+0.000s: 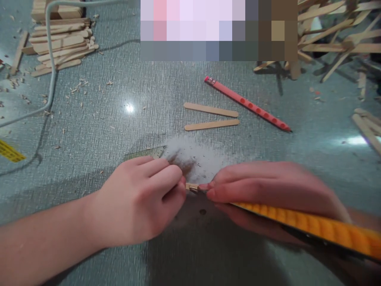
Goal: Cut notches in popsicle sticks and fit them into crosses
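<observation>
Pinching a small wooden piece [191, 186], the left hand [141, 198] is curled tight, with just a short end showing past its fingertips on the right. That end lies in the narrow gap between the hands, its long axis running roughly crosswise, from the left fingers toward the right ones. The right hand [262, 184] closes around an orange-and-black tool [297, 222], which slants from near its fingertips back toward the wrist, to the right and nearer the body. The right fingertips are at or just beside the wood's exposed end; whether they touch it, and where the tool's working tip sits, I cannot tell.

Just beyond the knuckles lies a white patch [208, 155], and a thin clear strip [145, 152] shows past the left hand. Below both hands the table [104, 131] is open, giving room toward the body. Farther ahead of the gap, two flat sticks [212, 125] lie nearly parallel, then a red pencil [248, 104] angles across beyond the right hand. Farthest off are stacked sticks [64, 43] ahead-left, behind a pale cable [49, 47], and a loose stick heap [345, 45] ahead-right.
</observation>
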{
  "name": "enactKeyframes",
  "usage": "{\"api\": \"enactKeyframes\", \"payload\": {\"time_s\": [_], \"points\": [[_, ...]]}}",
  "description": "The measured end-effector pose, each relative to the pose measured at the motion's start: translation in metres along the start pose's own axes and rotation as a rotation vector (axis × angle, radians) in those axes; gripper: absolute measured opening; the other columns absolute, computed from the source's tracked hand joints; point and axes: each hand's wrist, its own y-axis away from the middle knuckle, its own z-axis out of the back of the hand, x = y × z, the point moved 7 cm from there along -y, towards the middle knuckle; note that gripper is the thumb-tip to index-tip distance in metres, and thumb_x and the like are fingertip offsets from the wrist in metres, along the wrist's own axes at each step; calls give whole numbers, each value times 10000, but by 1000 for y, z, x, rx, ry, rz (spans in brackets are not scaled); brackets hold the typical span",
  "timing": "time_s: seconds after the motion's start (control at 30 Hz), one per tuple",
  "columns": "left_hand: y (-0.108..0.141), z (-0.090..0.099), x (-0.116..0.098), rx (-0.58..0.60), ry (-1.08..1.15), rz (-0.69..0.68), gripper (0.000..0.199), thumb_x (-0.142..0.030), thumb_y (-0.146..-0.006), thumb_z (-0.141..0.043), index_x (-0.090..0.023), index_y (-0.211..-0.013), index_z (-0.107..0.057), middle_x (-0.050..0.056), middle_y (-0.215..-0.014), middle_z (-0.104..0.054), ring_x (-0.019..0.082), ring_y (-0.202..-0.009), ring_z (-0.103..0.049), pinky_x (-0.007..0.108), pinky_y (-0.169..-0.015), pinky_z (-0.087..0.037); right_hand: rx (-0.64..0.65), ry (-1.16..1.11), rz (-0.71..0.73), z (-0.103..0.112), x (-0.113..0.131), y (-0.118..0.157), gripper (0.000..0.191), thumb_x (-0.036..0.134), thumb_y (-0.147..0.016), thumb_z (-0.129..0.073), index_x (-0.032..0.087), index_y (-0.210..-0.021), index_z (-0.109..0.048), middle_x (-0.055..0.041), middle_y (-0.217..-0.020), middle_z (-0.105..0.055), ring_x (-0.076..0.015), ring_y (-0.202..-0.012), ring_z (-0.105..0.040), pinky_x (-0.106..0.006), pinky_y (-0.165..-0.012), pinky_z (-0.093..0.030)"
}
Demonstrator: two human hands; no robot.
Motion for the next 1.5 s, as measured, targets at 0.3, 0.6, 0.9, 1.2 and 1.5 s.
{"api": "enactKeyframes", "payload": {"time_s": [0.3,0.6,0.9,1.2,1.5], "points": [[12,-1,-35,-27,-359,-355,243,-47,-979,-550,-102,-803,-708,50,-718,-697,191,-626,-655,335,-487,-516,-77,-78,43,8,0,-13,129,123,-920,-688,239,-969,-716,29,-809,-779,-99,-681,-738,-186,-639,-557],[13,-3,-44,22,-501,-451,282,0,-977,-504,-27,-880,-768,141,-834,-798,223,-620,-729,346,-530,-621,-56,-176,-70,8,-12,-12,73,223,-972,-667,219,-948,-736,18,-829,-782,-105,-702,-721,-196,-677,-553],[14,-3,-47,0,-576,-478,321,-11,-994,-453,-31,-941,-769,133,-871,-800,231,-706,-748,361,-641,-659,-57,-239,-96,8,-13,-11,67,236,-973,-663,223,-941,-721,30,-795,-761,-94,-655,-685,-188,-610,-527],[15,-5,-48,-32,-617,-477,329,-19,-1002,-447,-40,-969,-773,130,-915,-787,222,-791,-737,353,-717,-650,-41,-240,-58,8,-10,-13,51,234,-968,-680,232,-957,-730,29,-828,-783,-107,-694,-734,-186,-655,-562],[5,0,-31,2,-385,-280,211,-85,-1023,-531,-59,-960,-731,83,-853,-772,212,-688,-722,343,-495,-567,-71,-162,-44,11,-13,-10,53,197,-945,-703,235,-954,-740,33,-797,-781,-107,-663,-726,-195,-626,-564]]}}
